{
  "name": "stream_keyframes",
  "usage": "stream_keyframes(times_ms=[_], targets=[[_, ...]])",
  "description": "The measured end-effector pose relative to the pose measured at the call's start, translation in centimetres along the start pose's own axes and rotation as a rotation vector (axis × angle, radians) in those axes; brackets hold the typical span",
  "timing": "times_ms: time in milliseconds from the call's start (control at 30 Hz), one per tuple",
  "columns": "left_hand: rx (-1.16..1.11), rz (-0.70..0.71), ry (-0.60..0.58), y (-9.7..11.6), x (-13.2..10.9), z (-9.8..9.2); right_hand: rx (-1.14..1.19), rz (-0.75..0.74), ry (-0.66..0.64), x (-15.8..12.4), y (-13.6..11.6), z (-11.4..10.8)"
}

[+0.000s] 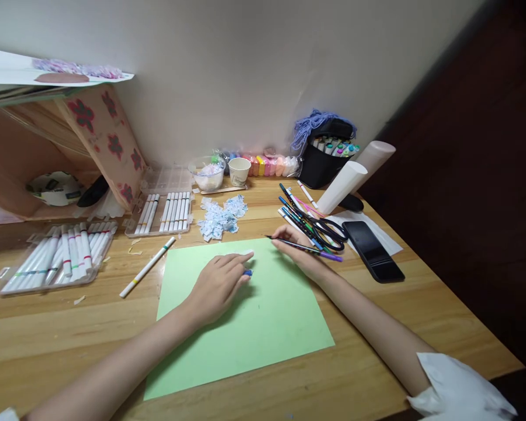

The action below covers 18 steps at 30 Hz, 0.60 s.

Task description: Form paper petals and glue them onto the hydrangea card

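Observation:
A sheet of light green paper (254,333) lies on the wooden table in front of me, with a tiny dark mark on it. Over the paper's upper middle is my left hand (221,283), index finger stretched out. A small blue object (248,272) shows between its thumb and fingers; its kind is mostly hidden. A whitish bit is at the fingertips. At the paper's upper right edge, my right hand (296,248) is closed on a dark pencil (293,244), its tip pointing left, beside several pens and black-handled scissors (333,234).
Torn blue-white paper pieces (222,217) lie behind the sheet. Marker cases (52,260) and a loose white marker (146,268) are at left. A paper cup (239,171), plastic bowl (207,175) and black pen holder (318,166) stand at the back. At right lies a phone (374,251).

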<state>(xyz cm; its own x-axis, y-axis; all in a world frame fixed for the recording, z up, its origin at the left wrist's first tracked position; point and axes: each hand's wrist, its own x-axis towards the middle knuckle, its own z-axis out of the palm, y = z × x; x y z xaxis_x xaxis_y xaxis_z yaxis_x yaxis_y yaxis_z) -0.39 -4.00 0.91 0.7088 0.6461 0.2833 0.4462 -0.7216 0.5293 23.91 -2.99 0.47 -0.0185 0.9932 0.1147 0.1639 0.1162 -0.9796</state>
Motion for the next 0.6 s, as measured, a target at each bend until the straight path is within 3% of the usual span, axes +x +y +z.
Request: stream_keyframes(times_ms=[133, 400, 600], targets=[[0.27, 0.092, -0.035, -0.1, 0.0, 1.0, -0.142, 0.027, -0.159, -0.8, 0.4, 2.1], [0.433, 0.15, -0.058, 0.0, -0.1, 1.6, -0.262, 0.017, -0.194, -1.2, 0.6, 2.0], [0.411, 0.139, -0.065, 0.1, -0.1, 1.6, -0.266, 0.029, -0.169, -1.3, 0.6, 2.1]])
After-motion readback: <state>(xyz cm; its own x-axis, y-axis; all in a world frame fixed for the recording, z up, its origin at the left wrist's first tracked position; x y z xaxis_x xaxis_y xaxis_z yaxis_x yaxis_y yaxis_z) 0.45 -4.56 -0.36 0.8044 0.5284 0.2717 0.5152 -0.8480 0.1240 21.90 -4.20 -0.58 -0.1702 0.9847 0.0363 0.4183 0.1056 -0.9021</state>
